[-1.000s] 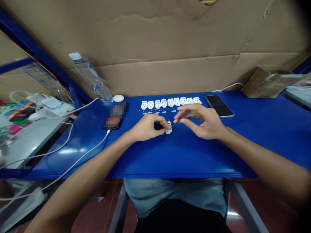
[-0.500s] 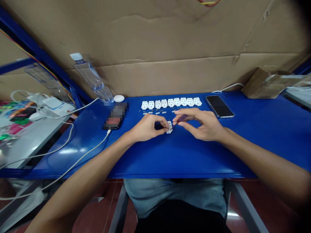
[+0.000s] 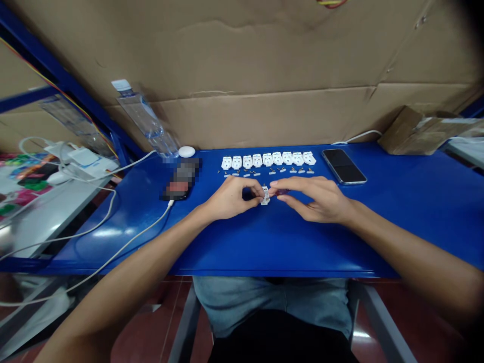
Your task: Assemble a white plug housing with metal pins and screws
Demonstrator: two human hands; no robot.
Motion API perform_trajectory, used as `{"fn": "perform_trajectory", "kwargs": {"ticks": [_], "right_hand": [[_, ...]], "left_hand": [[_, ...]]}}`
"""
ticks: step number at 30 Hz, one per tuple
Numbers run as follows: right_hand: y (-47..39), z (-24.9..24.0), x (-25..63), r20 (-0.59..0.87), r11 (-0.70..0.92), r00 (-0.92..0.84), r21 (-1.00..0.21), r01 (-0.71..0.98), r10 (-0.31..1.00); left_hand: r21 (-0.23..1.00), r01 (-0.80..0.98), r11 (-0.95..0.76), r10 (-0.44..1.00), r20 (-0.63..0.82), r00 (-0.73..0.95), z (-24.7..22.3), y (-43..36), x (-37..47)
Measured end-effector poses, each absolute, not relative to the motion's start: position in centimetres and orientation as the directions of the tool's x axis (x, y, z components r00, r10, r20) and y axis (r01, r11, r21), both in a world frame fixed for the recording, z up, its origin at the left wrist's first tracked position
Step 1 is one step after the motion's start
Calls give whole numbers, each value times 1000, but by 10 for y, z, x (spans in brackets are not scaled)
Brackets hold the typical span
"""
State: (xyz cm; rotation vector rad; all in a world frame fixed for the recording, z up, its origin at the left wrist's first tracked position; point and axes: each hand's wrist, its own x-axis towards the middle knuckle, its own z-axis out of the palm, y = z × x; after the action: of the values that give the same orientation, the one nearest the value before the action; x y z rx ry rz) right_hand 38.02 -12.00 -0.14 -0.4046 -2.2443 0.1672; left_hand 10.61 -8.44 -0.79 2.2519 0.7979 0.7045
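Observation:
Between my hands is a small white plastic part [image 3: 265, 200], held by my left hand [image 3: 234, 198] with thumb and fingertips at its left side. My right hand [image 3: 315, 197] pinches the dark red handle of a small screwdriver [image 3: 282, 192], whose tip end is at the white part and hard to make out. Behind my hands, several similar white parts [image 3: 267, 159] stand in a row on the blue table [image 3: 264, 247]. Small screws and pale strips [image 3: 301, 171] lie in front of that row.
A phone [image 3: 344, 166] lies at the right, near a cardboard box [image 3: 410, 132]. At the left are a clear bottle [image 3: 145, 121], a round white object [image 3: 186, 152] and a second phone [image 3: 183, 180] on a white cable [image 3: 132, 245]. Cardboard stands behind the table.
The screwdriver handle now lies flatter and lower in my right hand, which has opened the view of the strips behind it. My left hand keeps its hold on the white part.

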Motion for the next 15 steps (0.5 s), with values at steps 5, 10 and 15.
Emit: {"fn": "perform_trajectory", "kwargs": {"ticks": [5,10,15], "right_hand": [[-120,-1,380,728,941,-598,-227,251,336],[-119,-1,381,736,947,-599,-204,248,316],[-120,-2,382,728,944,-604,-208,258,325]], "left_hand": [[711,347,-612,692,269,669,-7,-87,109],[735,334,-591,705,269,656,-10,-87,111],[783,309,-540,729,252,637,-9,-86,113]]}}
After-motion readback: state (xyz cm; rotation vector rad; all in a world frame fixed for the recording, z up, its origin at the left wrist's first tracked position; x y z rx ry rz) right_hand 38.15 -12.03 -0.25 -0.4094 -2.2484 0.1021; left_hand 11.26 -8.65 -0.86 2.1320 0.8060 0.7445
